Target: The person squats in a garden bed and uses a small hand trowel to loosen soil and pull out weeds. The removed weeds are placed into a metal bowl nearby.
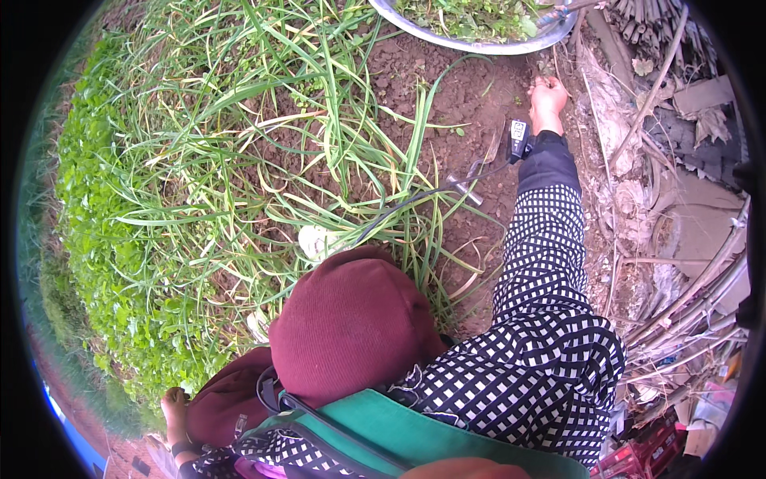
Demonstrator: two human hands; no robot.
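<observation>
My right hand (547, 99) reaches forward to the bare brown soil (413, 66), just below a metal basin (455, 45). Its fingers are curled down at the ground, and whether anything is between them is hidden. Cut greens and weeds (467, 21) lie in the basin. On the soil nearer to me rests a small metal hand tool (465, 190), apart from the hand. My left hand (173, 413) is off at the lower left, beside my maroon-clad knee (224, 401); its fingers are mostly turned from view.
Long-leaved onion-like plants (335, 114) spread before my knees, with a leafy green bed (96, 209) farther left. Dry sticks (694, 287), cardboard (697, 239) and plastic sheeting (628, 143) line the right side. A black cable (419, 194) runs from a wrist-mounted device (518, 141) towards my knee.
</observation>
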